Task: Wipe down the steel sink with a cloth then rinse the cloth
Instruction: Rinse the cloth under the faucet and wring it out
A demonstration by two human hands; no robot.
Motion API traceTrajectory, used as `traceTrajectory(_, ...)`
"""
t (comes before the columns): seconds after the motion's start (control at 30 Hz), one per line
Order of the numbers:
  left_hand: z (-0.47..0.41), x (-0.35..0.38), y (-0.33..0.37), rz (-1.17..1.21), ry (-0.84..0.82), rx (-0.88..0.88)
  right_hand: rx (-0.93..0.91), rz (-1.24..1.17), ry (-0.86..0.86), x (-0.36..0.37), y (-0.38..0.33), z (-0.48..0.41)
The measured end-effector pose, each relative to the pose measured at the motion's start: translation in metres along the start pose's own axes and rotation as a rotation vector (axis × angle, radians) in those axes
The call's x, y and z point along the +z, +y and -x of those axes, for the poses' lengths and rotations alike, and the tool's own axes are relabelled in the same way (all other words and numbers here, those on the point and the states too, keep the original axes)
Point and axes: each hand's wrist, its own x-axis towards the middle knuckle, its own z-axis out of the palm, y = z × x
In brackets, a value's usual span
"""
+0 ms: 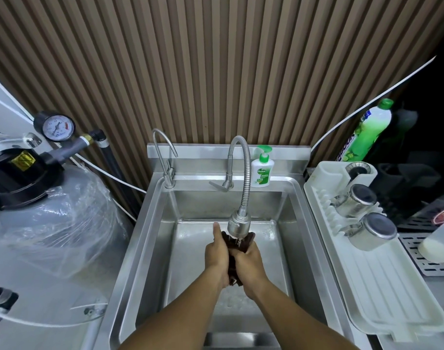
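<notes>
Left hand (pixel 217 251), right hand (pixel 248 258) clench dark cloth (pixel 233 263) under running faucet head (pixel 238 223), 12 o'clock, rinsing; sink (pixel 150 248) wet.

Brown slatted wall (pixel 216 72) at back. Far left: pressure gauge (pixel 56 127) w/ black rim above a grey tank (pixel 52 218) wrapped in clear plastic. Small gooseneck tap (pixel 163 157) stands upright, Dettol pump bottle (pixel 262 170) further right. Green dish-liquid bottle (pixel 367 132) leans at right. White drying rack (pixel 382 286) holds 2 steel cups (pixel 359 200) on their sides. White plastic cup (pixel 435 243) lies on a perforated grille (pixel 417 263).
</notes>
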Motion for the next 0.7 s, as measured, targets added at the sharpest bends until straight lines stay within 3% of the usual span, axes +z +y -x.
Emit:
traceTrajectory(0.13, 0.011, 0.001, -0.002, -0.087, -0.082, 0.072, 0.045, 0.1, 0.154, 0.0, 0.004, -0.011)
traceTrajectory(0.27, 0.016, 0.002, -0.003, -0.049, -0.173, 0.141, 0.201, -0.055, 0.256, 0.0, -0.002, -0.017)
traceTrajectory(0.37, 0.019, 0.003, -0.004, -0.063, -0.145, 0.203, 0.202, -0.09, 0.287, 0.0, -0.01, -0.016)
traceTrajectory(0.53, 0.008, 0.006, 0.009, 0.02, 0.102, 0.093, 0.049, 0.048, 0.198, 0.005, -0.012, -0.009)
traceTrajectory(0.7, 0.003, 0.004, 0.008, -0.11, 0.004, 0.211, -0.015, 0.052, 0.071, -0.001, -0.018, -0.004)
